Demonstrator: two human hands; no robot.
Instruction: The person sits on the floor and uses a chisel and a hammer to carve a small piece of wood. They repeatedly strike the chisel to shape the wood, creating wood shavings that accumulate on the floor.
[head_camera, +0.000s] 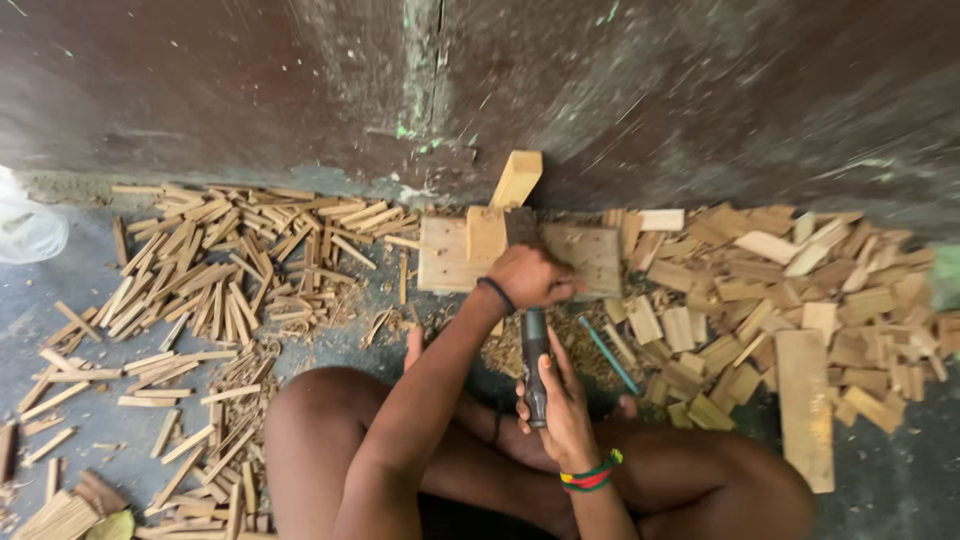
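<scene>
**A:** What do the hands have hold of?

**B:** The right hand (553, 395) is wrapped round the dark handle (535, 372) of a tool, fingers curled tight about it, thumb along the side. The handle runs away from the body, and its far end goes under the left hand, so I cannot tell what kind of head or blade it carries.

**A:** And the left hand?

**B:** The left hand (530, 277) sits just beyond that grip, closed down on top of the flat wooden block (580, 255). Whether it pinches a small piece beneath the fingers is hidden.

**A:** What stands next to it?

**B:** Just left of the left hand a short wood piece (487, 233) stands on the block, and a longer pale stick (517, 178) leans beyond it against the dark wall (700, 90).

**A:** Farther out?

**B:** Right of the grip, near it, a thin blue-green rod (607, 353) lies slanted on sawdust. Beyond that spreads a heap of short flat offcuts (760, 290), with one long plank (805, 405) at its near edge. Left of the grip, well apart, thin split sticks (210, 270) lie scattered over the floor. The right wrist wears a striped band (590, 476), the left a dark one (496, 293).
</scene>
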